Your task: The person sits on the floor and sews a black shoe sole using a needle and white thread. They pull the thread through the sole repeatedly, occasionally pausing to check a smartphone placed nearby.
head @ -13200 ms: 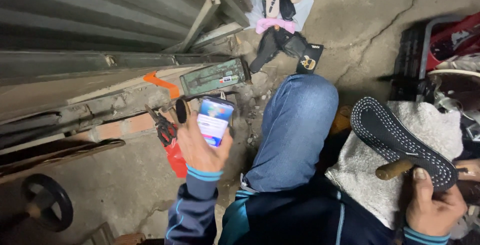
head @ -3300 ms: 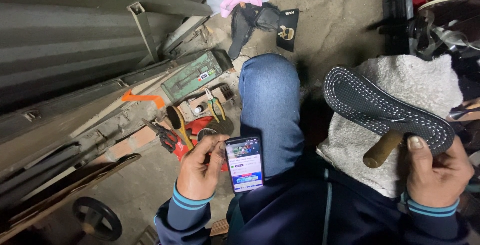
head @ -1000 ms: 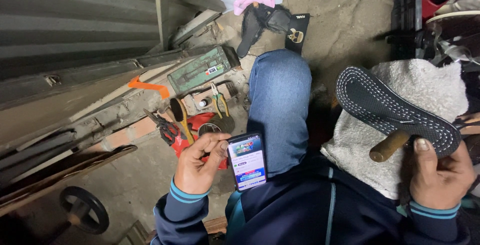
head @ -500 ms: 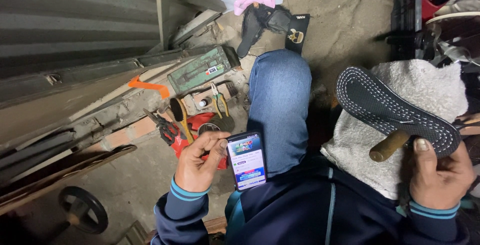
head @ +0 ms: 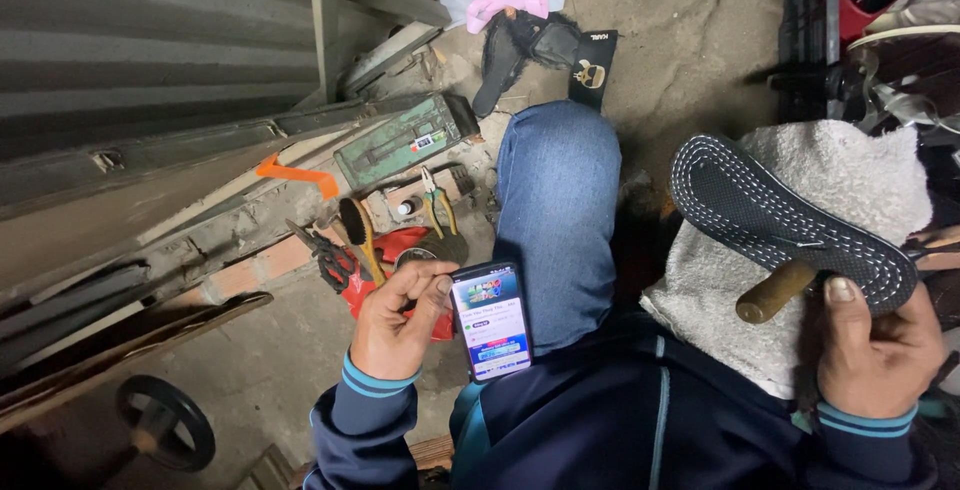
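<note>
Two hands at work, listed left to right.

Floor, far left: black round handwheel point(head: 165, 420); grey corrugated metal shutter point(head: 150, 40); orange plastic strip point(head: 297, 175); green metal box point(head: 400, 140); red-handled pliers point(head: 325, 255) beside a dark brush with a wooden handle point(head: 358, 235).

Left hand point(head: 395, 325): closed around the edge of a black rectangular smartphone with a lit screen point(head: 490, 322), thumb bent onto the glass. The phone sits just left of the blue denim knee point(head: 557, 210), long axis running up and down the frame, top end tilted slightly away to the left.

Lap, right: white terry towel point(head: 850, 185) under a black rubber shoe sole with white stitched border point(head: 790, 220).

Right hand point(head: 875, 355): clamped on the sole's near end, thumb on top, with a brown wooden tool handle point(head: 775, 292) sticking out just beside the thumb; whether that hand grips it too cannot be told. The sole's long axis runs diagonally, far end pointing up-left toward the knee, stitched face up.

Handling note: stitching would likely go best with the sole pressed flat on the towel and both hands free for it.
</note>
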